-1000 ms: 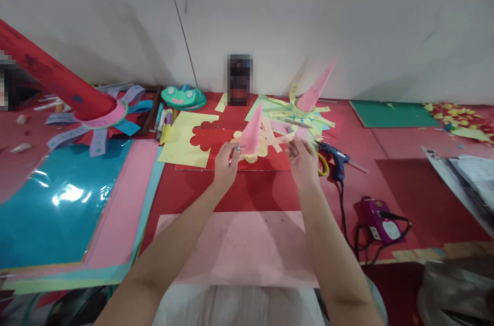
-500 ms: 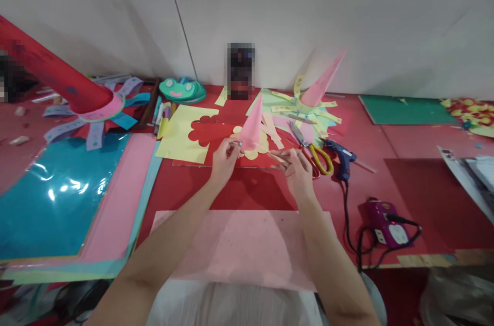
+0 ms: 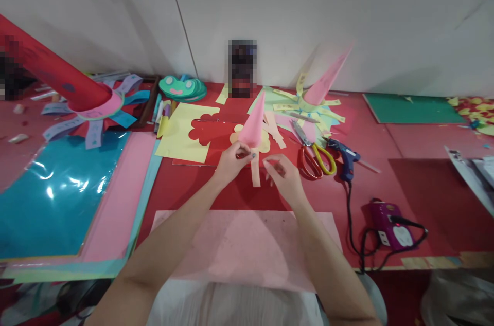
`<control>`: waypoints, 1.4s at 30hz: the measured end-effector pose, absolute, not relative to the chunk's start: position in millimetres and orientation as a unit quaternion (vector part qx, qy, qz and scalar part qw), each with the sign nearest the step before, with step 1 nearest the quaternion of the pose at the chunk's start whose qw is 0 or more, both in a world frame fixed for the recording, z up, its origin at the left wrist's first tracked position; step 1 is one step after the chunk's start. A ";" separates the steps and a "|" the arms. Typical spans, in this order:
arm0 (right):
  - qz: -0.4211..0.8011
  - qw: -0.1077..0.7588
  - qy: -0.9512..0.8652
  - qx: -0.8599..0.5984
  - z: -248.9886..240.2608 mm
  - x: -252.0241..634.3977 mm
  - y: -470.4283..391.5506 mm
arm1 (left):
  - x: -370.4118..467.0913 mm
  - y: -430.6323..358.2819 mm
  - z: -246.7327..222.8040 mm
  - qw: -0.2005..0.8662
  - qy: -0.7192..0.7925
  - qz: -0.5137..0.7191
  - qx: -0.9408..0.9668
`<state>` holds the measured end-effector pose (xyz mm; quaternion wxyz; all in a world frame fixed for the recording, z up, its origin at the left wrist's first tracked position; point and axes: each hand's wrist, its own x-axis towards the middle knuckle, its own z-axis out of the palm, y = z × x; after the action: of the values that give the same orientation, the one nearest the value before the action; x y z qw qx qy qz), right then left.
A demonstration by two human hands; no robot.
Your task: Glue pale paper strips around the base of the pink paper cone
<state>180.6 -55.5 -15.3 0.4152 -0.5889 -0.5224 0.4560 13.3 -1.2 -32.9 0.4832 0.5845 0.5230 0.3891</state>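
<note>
A pink paper cone (image 3: 253, 128) stands upright on a pale yellow scalloped paper flower (image 3: 264, 142) in the middle of the table. My left hand (image 3: 233, 162) is at the cone's front base, thumb and fingers closed on the upper end of a peach paper strip (image 3: 256, 174). The strip points down toward me. Just right of it, my right hand (image 3: 283, 174) is curved with its fingers apart, holding nothing. More peach strips (image 3: 275, 130) lie beside the cone. Whether the held strip is stuck to the cone is hidden by my fingers.
Scissors (image 3: 313, 154) and a blue glue gun (image 3: 346, 157) lie to the right, its cord near a purple power box (image 3: 391, 225). Another pink cone (image 3: 328, 79) stands behind. A red cone (image 3: 57, 69) and a blue sheet (image 3: 57, 197) are on the left.
The peach strip has come from my right hand to the cone's front base, under my left fingers. My right hand has let go of it and drawn slightly left and toward me.
</note>
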 end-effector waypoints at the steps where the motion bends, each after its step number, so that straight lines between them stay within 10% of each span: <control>1: 0.442 0.398 -0.516 -0.616 -16.0 181.1 -54.4 | 13.8 -1.9 -32.4 0.479 0.521 0.388 0.590; 17: 0.424 0.273 -0.592 -0.629 -31.9 175.2 -50.4 | -5.5 9.4 -35.1 0.230 0.594 0.426 0.642; 42: 0.169 0.375 -0.629 -0.660 -39.9 181.3 -42.1 | -8.5 11.5 -43.1 0.186 0.533 0.361 0.742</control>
<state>181.3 -42.1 -39.9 0.3752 -0.6599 -0.6288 0.1686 -8.5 11.5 -43.1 0.1864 0.7421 0.5333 0.3608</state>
